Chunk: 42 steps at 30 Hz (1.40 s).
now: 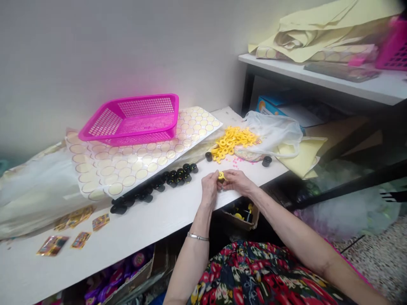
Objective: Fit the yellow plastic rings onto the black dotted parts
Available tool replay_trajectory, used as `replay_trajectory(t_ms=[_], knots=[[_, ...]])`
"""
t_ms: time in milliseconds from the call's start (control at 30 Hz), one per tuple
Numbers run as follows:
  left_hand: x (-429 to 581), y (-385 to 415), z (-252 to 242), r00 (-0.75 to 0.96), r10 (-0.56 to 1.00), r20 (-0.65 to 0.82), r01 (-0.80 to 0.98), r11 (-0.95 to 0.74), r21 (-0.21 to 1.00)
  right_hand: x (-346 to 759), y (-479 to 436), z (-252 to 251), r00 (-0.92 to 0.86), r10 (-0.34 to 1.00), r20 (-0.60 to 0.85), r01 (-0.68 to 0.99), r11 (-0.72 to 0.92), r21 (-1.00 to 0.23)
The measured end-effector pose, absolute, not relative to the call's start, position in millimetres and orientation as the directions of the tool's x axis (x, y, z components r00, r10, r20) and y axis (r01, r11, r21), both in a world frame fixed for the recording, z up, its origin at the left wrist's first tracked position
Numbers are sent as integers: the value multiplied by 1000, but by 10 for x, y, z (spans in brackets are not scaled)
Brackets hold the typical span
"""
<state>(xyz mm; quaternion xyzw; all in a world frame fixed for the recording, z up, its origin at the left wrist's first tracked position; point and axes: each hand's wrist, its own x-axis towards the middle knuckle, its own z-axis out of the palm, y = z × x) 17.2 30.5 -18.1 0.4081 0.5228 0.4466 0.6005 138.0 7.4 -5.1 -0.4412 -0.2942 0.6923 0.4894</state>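
Between my two hands, near the front edge of the white table (171,216), is a small black round piece with a yellow ring-shaped part on top (221,175). My left hand (210,186) grips it from the left, fingers closed. My right hand (237,181) pinches it from the other side. Just beyond lies a heap of yellow plastic ring pieces (233,142) with tiny pink bits (237,162) scattered beside it. One black round piece (208,156) stands left of the heap, another (267,161) to the right. Several more black pieces (171,178) form a long row at the left.
A pink basket (143,137) rests on sheets printed with circles (127,173). Small colourful cards (52,245) lie at left. A clear plastic bag (276,129) is beside the heap. Below the table are a carton (243,220) and purple packets (117,277). A shelf (343,80) stands at right.
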Motion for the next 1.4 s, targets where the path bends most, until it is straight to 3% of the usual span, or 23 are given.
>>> replay_trajectory(t_ms=[100, 200, 400, 567, 667, 800, 967, 1167, 1400], knots=[[155, 285, -184, 100, 971, -219, -80, 227, 971, 1416, -40, -100, -130, 965, -226, -438, -260, -860], [119, 240, -124, 181, 964, -196, -68, 212, 975, 1401, -92, -111, -34, 974, -225, -410, -219, -885], [-9, 112, 13, 425, 899, -102, -73, 146, 987, 1465, -147, -81, -25, 998, -61, -176, -65, -982], [5, 16, -71, 304, 953, 1, -3, 0, 1000, 1633, -235, -10, -150, 984, 101, 34, 107, -994], [5, -57, -113, 280, 952, 125, 142, -170, 975, 1733, -272, 50, -225, 973, 48, 2, 49, -999], [-5, -185, -91, 443, 849, 289, 307, -446, 840, 1811, -317, 107, -378, 913, -157, -57, -192, -980], [86, -346, -35, 586, 679, 442, 334, -699, 632, 1802, -401, 140, -478, 848, -228, -53, -286, -957], [158, -445, 4, 579, 645, 498, 337, -746, 575, 1791, -536, 204, -420, 883, -211, -54, -256, -965], [181, -520, -57, 629, 667, 399, 361, -705, 611, 1730, -651, 82, -310, 925, -219, -50, -246, -968]])
